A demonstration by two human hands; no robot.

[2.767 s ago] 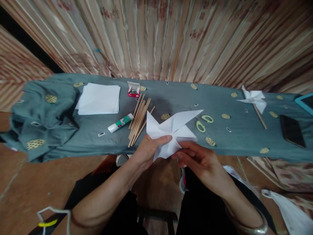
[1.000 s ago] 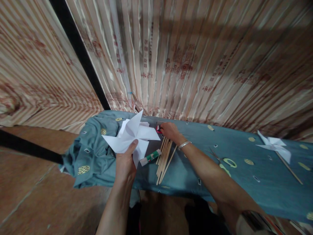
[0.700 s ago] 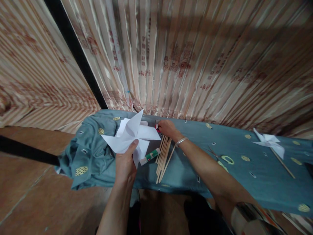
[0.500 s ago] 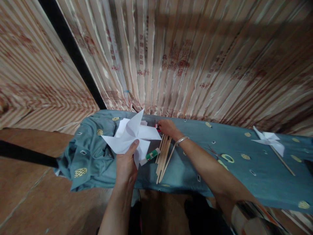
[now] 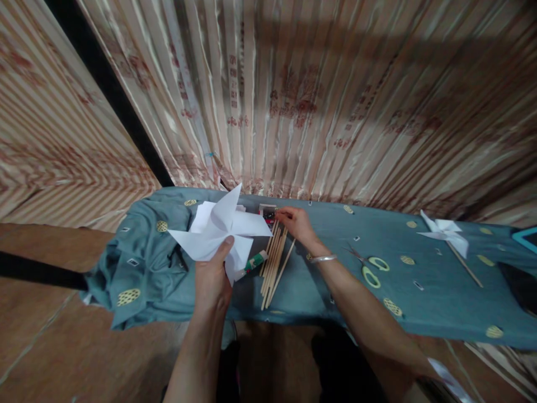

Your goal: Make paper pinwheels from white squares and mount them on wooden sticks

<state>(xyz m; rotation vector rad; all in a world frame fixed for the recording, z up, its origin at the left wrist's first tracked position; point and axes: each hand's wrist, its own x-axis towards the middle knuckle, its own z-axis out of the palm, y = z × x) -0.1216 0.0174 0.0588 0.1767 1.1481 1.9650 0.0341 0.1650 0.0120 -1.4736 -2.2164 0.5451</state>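
My left hand (image 5: 213, 282) grips a white paper pinwheel (image 5: 229, 218) by its lower part, thumb on top near the centre. Its pointed blades spread out above the cloth. My right hand (image 5: 297, 225) is beside a small red-and-white box (image 5: 267, 213) with dark contents. Thumb and forefinger are pinched together; whatever is between them is too small to make out. Just below that hand lies a bundle of thin wooden sticks (image 5: 274, 263). A green and white glue stick (image 5: 257, 261) rests between the sticks and the pinwheel.
White paper sheets (image 5: 200, 217) lie behind the pinwheel. Scissors with light green handles (image 5: 371, 274) are right of the sticks. Farther right are a pinwheel on a stick (image 5: 445, 230), a dark flat object (image 5: 516, 285) and a blue-edged object (image 5: 524, 238). A curtain (image 5: 289, 140) hangs behind the cloth-covered table (image 5: 335, 308).
My right hand has drawn back slightly to the right from the small box, whose dark contents now show. My left hand still holds the pinwheel. The view has shifted a little rightward.
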